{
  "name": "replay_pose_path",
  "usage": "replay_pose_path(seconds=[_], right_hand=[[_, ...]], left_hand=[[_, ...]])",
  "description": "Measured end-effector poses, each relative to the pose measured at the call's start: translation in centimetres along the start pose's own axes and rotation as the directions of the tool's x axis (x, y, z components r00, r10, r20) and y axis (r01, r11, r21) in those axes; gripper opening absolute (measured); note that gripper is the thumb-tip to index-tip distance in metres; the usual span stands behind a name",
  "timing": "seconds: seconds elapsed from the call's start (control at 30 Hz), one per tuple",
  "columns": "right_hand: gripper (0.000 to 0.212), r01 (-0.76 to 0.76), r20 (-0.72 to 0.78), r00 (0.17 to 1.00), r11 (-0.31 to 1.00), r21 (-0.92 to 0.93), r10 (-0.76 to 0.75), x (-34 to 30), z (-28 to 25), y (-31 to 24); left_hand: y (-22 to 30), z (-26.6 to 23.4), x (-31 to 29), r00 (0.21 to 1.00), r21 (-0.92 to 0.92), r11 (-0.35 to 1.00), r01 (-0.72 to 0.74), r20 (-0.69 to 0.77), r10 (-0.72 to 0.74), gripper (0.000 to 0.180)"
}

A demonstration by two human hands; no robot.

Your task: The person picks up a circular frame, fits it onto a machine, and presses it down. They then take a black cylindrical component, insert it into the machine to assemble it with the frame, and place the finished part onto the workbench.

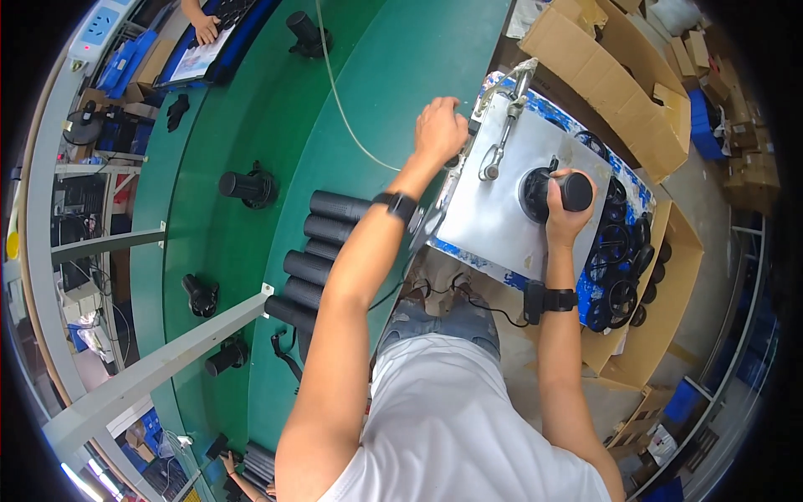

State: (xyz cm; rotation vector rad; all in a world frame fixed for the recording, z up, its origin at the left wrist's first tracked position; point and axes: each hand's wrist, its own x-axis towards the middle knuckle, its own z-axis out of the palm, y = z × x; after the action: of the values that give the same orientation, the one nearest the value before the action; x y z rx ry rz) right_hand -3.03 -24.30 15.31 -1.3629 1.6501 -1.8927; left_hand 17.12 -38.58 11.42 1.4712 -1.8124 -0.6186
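My right hand [570, 209] is wrapped round a black cylindrical part [576, 191] with a wide round black base [533, 196]. Its base rests on a bare metal plate [485, 213] on the workbench. Beyond that part, a small metal clamp-like fixture [502, 138] stands on the plate. At the plate's left edge is my left hand [441, 132], its fingers curled; whatever they grip is hidden. Several black ribbed tubes [339, 205] lie beside my left forearm on the green bench.
Black ring-shaped parts [615, 243] crowd the bench's right side. Open cardboard boxes [602, 75] stand beyond and to the right. Black cylinder parts [248, 186] stand along the green line [293, 109]. A grey metal bar [167, 364] crosses the lower left. Other people's hands [206, 30] show at far left.
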Motion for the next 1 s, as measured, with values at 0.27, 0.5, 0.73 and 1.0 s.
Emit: replay_pose_path(seconds=[0.27, 0.5, 0.73, 1.0], right_hand=[[0.036, 0.032, 0.061, 0.998, 0.999, -0.003, -0.032, 0.0, -0.9, 0.6], [0.034, 0.006, 0.037, 0.999, 0.999, 0.045, -0.008, 0.5, -1.2, -0.5], [0.053, 0.465, -0.078, 0.879, 0.809, 0.359, -0.471, 11.3, -3.8, -22.2], [0.087, -0.136, 0.679, 0.727, 0.949, 0.285, -0.100, -1.6, 7.7, -20.0]], left_hand=[[-0.1, 0.6, 1.7, 0.880, 0.470, 0.877, 0.099, 0.370, -0.298, 0.043], [-2.1, 0.5, 1.4, 0.875, 0.186, 0.970, 0.155, 0.431, -0.223, 0.052], [4.2, -11.5, -2.9, 1.000, -0.389, 0.921, -0.003, 0.009, 0.008, 0.053], [11.2, -18.9, -13.5, 0.938, -0.234, 0.914, -0.331, -0.190, 0.291, 0.078]])
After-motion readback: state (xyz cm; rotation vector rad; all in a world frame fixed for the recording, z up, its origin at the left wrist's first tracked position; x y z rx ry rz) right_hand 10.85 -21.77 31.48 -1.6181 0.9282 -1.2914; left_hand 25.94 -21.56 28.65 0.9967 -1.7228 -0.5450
